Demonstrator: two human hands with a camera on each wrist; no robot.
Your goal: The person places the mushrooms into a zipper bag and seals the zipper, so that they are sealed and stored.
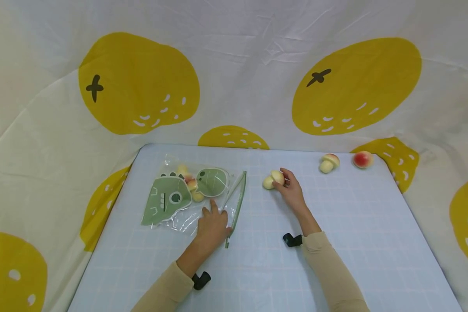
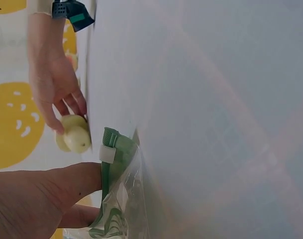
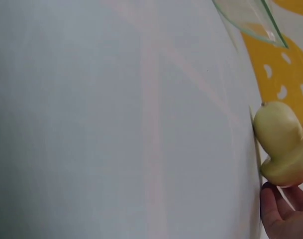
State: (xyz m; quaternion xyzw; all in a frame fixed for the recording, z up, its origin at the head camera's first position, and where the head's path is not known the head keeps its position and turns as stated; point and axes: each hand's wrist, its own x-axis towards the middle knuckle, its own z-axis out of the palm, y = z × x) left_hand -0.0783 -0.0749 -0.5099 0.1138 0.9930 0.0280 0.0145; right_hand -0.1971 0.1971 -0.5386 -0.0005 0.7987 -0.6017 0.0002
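Note:
A clear zip bag (image 1: 187,195) printed with green dinosaurs lies on the pale blue mat (image 1: 335,242), with small toy foods inside it. My left hand (image 1: 212,225) rests flat on the bag near its green zip edge (image 1: 238,203), fingers straight; that same green edge (image 2: 109,164) runs beside my left thumb (image 2: 66,181) in the left wrist view. To the right of the bag's mouth, my right hand (image 1: 290,186) grips a pale yellow toy mushroom (image 1: 273,179) lying on the mat. In the right wrist view the mushroom (image 3: 280,144) sits against my fingertips (image 3: 278,209).
Another toy mushroom with a reddish cap (image 1: 329,162) and a red-and-cream peach (image 1: 362,159) lie at the mat's far right corner. A white cloth with big yellow fruit prints (image 1: 138,84) covers everything around the mat.

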